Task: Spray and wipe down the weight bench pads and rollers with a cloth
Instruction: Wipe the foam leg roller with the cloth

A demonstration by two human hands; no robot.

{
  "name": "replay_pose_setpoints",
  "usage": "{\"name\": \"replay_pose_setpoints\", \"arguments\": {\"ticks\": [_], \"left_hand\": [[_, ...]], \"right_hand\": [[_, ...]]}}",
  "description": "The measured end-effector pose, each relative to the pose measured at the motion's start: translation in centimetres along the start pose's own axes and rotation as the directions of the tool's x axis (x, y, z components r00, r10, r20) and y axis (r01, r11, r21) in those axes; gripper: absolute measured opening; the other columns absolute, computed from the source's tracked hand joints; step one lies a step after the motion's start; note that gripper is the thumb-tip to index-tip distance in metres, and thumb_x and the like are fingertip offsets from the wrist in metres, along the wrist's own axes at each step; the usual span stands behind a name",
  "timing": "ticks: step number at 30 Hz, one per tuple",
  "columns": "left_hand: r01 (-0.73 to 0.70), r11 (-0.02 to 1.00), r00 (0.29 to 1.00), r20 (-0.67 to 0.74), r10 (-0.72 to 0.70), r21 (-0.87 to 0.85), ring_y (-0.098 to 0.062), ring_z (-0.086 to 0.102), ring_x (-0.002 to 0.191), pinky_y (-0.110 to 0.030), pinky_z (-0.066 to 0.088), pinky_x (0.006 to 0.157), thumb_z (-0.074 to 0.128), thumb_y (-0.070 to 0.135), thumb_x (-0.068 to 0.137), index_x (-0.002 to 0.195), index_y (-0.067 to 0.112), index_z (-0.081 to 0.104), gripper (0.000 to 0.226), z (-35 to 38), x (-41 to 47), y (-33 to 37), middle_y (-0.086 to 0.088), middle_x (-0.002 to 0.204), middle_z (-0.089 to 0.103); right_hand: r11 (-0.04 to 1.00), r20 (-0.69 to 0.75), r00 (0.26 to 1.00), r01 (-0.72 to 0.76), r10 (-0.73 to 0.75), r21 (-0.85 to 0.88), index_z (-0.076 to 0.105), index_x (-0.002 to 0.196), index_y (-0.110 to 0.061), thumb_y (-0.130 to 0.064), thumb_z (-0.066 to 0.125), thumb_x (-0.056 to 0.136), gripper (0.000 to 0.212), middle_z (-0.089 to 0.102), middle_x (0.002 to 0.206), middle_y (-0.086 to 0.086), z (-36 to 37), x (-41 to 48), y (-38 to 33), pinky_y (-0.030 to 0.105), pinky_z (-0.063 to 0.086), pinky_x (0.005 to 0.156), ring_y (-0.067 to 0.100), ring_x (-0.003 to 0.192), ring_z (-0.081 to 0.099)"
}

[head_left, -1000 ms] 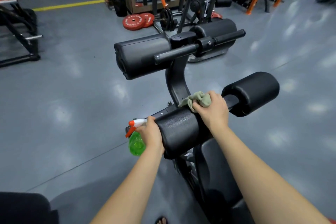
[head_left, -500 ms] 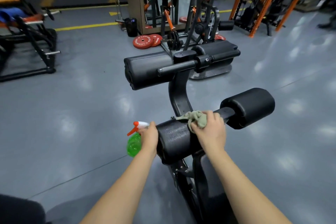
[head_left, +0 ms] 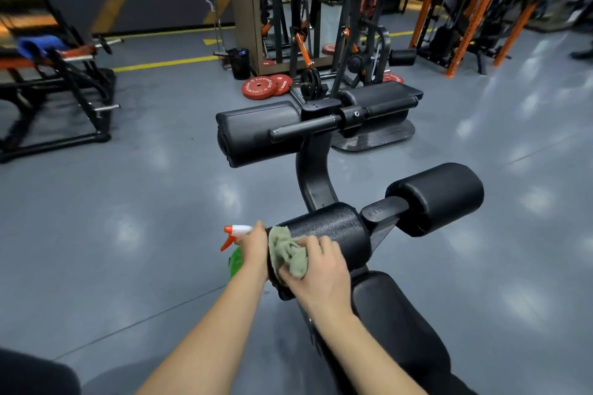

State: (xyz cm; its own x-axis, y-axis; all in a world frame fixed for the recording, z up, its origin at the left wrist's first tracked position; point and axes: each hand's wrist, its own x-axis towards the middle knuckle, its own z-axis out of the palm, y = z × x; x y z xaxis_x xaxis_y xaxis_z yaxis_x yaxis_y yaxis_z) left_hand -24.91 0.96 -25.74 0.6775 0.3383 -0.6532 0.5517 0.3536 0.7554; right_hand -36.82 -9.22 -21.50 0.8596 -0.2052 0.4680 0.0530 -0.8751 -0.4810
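Note:
A black weight bench stands before me, its seat pad (head_left: 394,324) low at the right. The near left roller (head_left: 327,231) lies under my right hand (head_left: 321,269), which grips a crumpled grey-green cloth (head_left: 285,253) against the roller's left end. My left hand (head_left: 255,248) holds a green spray bottle (head_left: 236,261) with a white and orange trigger head, just left of that roller. The near right roller (head_left: 439,197) is bare. Two upper rollers (head_left: 256,131) sit farther away on the curved post.
Grey floor surrounds the bench. Red weight plates (head_left: 263,86) lie ahead by a black rack. Another black frame bench (head_left: 54,96) stands at the left. Orange racks (head_left: 465,9) fill the back right. A dark shape is at the lower left corner.
My right hand has slid the cloth from the roller's right side to its left end. The view has tilted up, showing more of the gym. The left hand still holds the bottle.

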Motion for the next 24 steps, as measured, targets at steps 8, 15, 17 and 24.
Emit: {"name": "replay_pose_setpoints", "arguments": {"ticks": [8, 15, 17, 24], "left_hand": [[-0.058, 0.995, 0.998, -0.028, 0.061, 0.083, -0.025, 0.056, 0.092, -0.033, 0.041, 0.081, 0.058, 0.032, 0.096, 0.14, 0.01, 0.036, 0.054, -1.2, -5.3, 1.9, -0.007, 0.104, 0.051], [-0.111, 0.982, 0.992, -0.047, 0.119, 0.153, -0.023, 0.042, 0.086, -0.027, 0.027, 0.076, 0.049, 0.022, 0.103, 0.15, 0.004, 0.026, 0.056, -1.1, -6.7, 2.3, -0.008, 0.099, 0.043], [-0.093, 0.986, 0.994, -0.05, 0.101, 0.141, -0.019, 0.046, 0.073, -0.031, 0.029, 0.064, 0.052, 0.024, 0.099, 0.144, 0.004, 0.033, 0.053, -1.1, -6.0, 2.0, -0.003, 0.086, 0.045], [-0.09, 0.981, 0.996, 0.005, 0.091, 0.172, -0.018, 0.048, 0.084, -0.028, 0.032, 0.083, 0.052, 0.025, 0.101, 0.147, 0.007, 0.031, 0.053, -1.5, -5.6, 2.6, -0.001, 0.099, 0.048]], "right_hand": [[0.894, -0.051, 0.901, -0.433, 0.43, -0.116, 0.058, 0.107, -0.01, -0.04, 0.075, 0.082, 0.043, 0.055, 0.107, 0.017, -2.6, 7.5, 7.7, 0.047, 0.043, 0.089, 0.039, 0.101, 0.051], [0.993, -0.053, 0.996, -0.077, 0.072, -0.094, 0.062, 0.09, -0.015, -0.037, 0.075, 0.07, 0.033, 0.055, 0.086, 0.006, 0.5, 1.1, 0.0, 0.04, 0.049, 0.066, 0.03, 0.078, 0.051], [0.998, -0.029, 0.999, 0.026, -0.028, -0.063, 0.062, 0.087, -0.018, -0.042, 0.064, 0.071, 0.029, 0.054, 0.082, 0.002, 0.5, 0.8, 0.1, 0.038, 0.048, 0.061, 0.028, 0.074, 0.053], [0.946, 0.133, 0.948, -0.262, 0.289, -0.189, 0.055, 0.104, -0.018, -0.043, 0.067, 0.083, 0.035, 0.055, 0.104, 0.007, -2.8, 6.9, 4.4, 0.042, 0.046, 0.083, 0.032, 0.101, 0.052]]}}
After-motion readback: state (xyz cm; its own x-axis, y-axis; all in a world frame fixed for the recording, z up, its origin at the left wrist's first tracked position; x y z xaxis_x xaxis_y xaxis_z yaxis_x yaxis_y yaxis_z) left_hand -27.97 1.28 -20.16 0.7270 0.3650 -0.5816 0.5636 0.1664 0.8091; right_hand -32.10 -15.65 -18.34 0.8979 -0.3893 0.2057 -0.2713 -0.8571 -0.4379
